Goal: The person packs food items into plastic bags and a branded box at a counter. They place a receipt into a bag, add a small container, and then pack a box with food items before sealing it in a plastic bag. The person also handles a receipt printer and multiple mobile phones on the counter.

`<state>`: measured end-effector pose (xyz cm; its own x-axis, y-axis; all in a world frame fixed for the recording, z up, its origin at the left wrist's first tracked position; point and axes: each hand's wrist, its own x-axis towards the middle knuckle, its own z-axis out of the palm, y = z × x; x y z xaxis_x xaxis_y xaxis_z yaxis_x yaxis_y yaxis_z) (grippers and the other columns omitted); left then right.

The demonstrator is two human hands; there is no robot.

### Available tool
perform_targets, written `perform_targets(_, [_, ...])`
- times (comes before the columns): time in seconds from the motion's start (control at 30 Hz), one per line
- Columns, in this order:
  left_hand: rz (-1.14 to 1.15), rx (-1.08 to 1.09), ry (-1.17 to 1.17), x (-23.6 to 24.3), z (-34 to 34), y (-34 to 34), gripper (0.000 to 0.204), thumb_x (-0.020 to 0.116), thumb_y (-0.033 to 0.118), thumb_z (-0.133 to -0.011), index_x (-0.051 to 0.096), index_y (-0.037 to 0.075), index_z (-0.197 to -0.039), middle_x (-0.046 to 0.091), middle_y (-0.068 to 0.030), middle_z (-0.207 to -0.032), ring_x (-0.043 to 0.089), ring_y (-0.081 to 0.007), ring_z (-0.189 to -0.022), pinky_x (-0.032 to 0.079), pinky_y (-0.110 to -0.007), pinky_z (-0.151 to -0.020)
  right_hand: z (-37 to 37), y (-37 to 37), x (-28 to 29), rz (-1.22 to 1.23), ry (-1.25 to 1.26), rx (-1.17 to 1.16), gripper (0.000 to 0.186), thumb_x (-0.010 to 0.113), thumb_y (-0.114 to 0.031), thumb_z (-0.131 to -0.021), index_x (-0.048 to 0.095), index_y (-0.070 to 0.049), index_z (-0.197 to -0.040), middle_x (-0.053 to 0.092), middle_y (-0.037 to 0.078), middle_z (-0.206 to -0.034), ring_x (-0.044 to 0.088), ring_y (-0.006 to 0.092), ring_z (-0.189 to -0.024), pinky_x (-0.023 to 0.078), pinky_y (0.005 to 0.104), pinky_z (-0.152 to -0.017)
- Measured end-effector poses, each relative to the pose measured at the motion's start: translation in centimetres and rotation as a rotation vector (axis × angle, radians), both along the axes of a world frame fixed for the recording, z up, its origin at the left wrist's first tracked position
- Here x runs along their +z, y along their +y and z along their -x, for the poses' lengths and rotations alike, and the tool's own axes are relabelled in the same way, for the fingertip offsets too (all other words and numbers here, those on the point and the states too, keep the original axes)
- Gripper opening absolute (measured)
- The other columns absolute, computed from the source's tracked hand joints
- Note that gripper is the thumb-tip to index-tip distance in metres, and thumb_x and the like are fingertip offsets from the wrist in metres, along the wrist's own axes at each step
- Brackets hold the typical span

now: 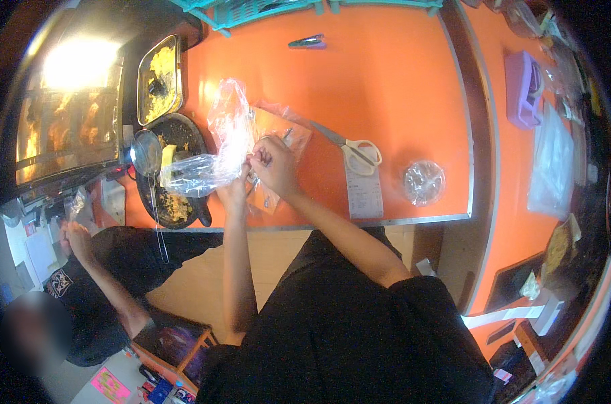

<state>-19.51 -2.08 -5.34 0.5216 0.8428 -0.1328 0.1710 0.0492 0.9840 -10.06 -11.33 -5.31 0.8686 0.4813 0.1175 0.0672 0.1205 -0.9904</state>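
Observation:
My left hand [235, 185] and my right hand [272, 161] meet at mid-table, both closed on a clear plastic bag [204, 175] that spreads up and leftward. My left fingers are partly hidden behind my right hand. Beneath lies an orange item [288, 124] with more plastic. Scissors with cream handles [361, 153] rest on a printed paper slip [364, 198] to the right. On the left are a black platter [177, 210] with yellow food, a long-handled round strainer [146, 155], and a metal tray of yellow food [161, 64].
A co-worker's hand [76, 239] holds something clear at lower left, beside a glowing glass appliance [70, 121]. A clip [307, 42], teal racks [379, 5] and a round clear packet [423, 182] share the orange table [413, 87]. A purple holder [521, 87] stands on the right counter.

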Motion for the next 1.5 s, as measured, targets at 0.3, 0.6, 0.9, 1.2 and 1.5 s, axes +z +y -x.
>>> perform_targets(0.3, [-0.009,-0.007,0.026,1.6,-1.2,-0.8,0.039,0.068,-0.007,-0.080,0.058,-0.003,-0.117,0.067,-0.0091,-0.104,0.064,-0.0163,-0.090,0.053,-0.029,-0.075,-1.2,0.4,0.5,-0.008,-0.027,-0.116,0.011,0.065,-0.001,-0.074,0.058,-0.004,-0.082,0.053,0.008,-0.074,0.056,0.0176,-0.064,0.045,0.0310,-0.058])
perform_targets(0.6, [0.013,0.048,-0.011,1.9,-1.7,-1.4,0.029,0.067,-0.008,-0.078,0.064,-0.003,-0.106,0.068,-0.0099,-0.096,0.064,-0.0158,-0.081,0.052,-0.029,-0.067,-1.9,-0.9,-0.1,0.029,-0.108,0.078,0.010,0.068,-0.007,-0.077,0.059,-0.004,-0.080,0.054,0.008,-0.074,0.055,0.0185,-0.062,0.045,0.0326,-0.058])
perform_targets(0.9, [-0.028,0.018,-0.033,0.5,-0.9,-0.6,0.039,0.073,-0.004,-0.078,0.060,-0.003,-0.115,0.067,-0.0104,-0.106,0.064,-0.0168,-0.091,0.052,-0.030,-0.075,-1.7,-0.8,-0.4,0.060,-0.114,0.099,0.011,0.067,-0.011,-0.077,0.061,-0.005,-0.083,0.056,0.007,-0.074,0.057,0.0190,-0.063,0.045,0.0327,-0.057])
perform_targets(1.2, [-0.020,0.013,0.029,0.7,-0.8,-0.6,0.039,0.073,-0.004,-0.079,0.059,-0.002,-0.116,0.067,-0.0095,-0.105,0.062,-0.0160,-0.090,0.052,-0.030,-0.077,-1.9,-0.2,-1.2,0.014,0.078,0.239,0.009,0.068,-0.007,-0.076,0.061,-0.003,-0.080,0.060,0.008,-0.070,0.061,0.0167,-0.064,0.047,0.0318,-0.060])
perform_targets(1.5, [-0.029,-0.190,0.191,0.9,-0.3,0.2,0.042,0.075,0.001,-0.081,0.057,-0.002,-0.119,0.066,-0.0113,-0.112,0.062,-0.0179,-0.098,0.051,-0.032,-0.084,-2.1,-0.4,-1.9,0.326,-0.342,0.264,0.025,0.058,-0.005,-0.080,0.062,-0.003,-0.105,0.066,0.019,-0.100,0.066,0.0377,-0.086,0.052,0.0461,-0.074])
